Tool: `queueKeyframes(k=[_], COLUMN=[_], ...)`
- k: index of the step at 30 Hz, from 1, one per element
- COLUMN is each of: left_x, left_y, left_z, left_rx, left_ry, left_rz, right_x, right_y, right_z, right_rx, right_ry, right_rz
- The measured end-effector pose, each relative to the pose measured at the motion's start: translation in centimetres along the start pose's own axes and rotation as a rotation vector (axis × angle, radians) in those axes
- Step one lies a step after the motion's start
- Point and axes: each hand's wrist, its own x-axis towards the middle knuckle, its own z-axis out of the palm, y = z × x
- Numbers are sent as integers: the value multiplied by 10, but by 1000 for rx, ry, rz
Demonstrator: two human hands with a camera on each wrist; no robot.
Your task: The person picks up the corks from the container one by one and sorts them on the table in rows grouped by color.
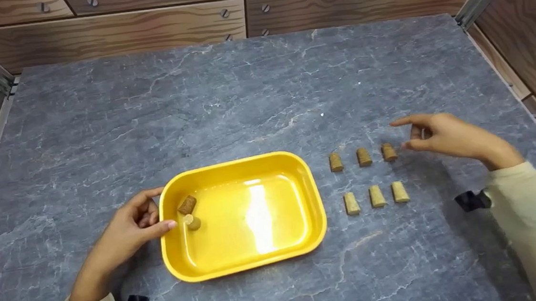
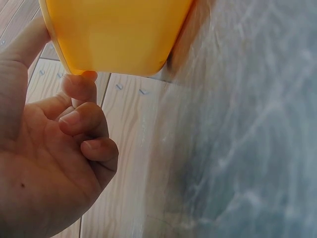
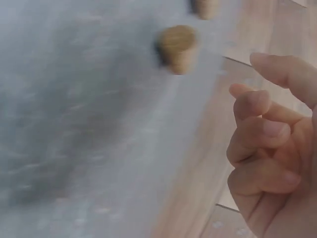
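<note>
My left hand (image 1: 120,231) pinches the left rim of a yellow plastic tray (image 1: 253,265), thumb over the edge and fingertips against the outside wall. In the left wrist view the tray's outer wall (image 2: 114,37) shows above the curled fingers. Inside the tray, near that hand, lie a dark cork stopper (image 1: 187,205) and a lighter cork stopper (image 1: 192,222). My right hand (image 1: 453,136) hovers with nothing in it, index finger stretched out and the others loosely bent. Nearest to it stands the rightmost brown cork (image 1: 388,152), just left of the thumb tip.
Two more brown corks, one at the left (image 1: 336,162) and one in the middle (image 1: 364,157), share that back row. A front row has three paler corks (image 1: 377,196). Everything rests on a grey marbled tabletop (image 1: 174,110), bordered by wood-patterned panels (image 1: 110,36).
</note>
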Motion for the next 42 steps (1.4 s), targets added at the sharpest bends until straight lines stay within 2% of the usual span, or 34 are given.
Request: queueKeyframes(k=[7,13,19,26,29,34,42], left_x=[0,2,2,1,1,0,-1], left_y=[1,1,1,0,-1,-1,0], left_z=[0,1,1,1,1,1,1], left_rx=[13,5,5,3,3,0,-14], left_ry=[2,4,7,12,12,13,12], left_rz=[-6,-14,-16,10,29,24,10], right_x=[-14,-12,-7,1,7,17,37], right_y=[-28,-50,-83,-121,-134,-154,-190], right_z=[-10,-7,-6,-2,1,8,21], right_rx=[30,122,261,300,316,332,276], right_ry=[159,264,303,265,235,182,96], right_rz=[-68,-257,-388,-522,-561,-624,-741])
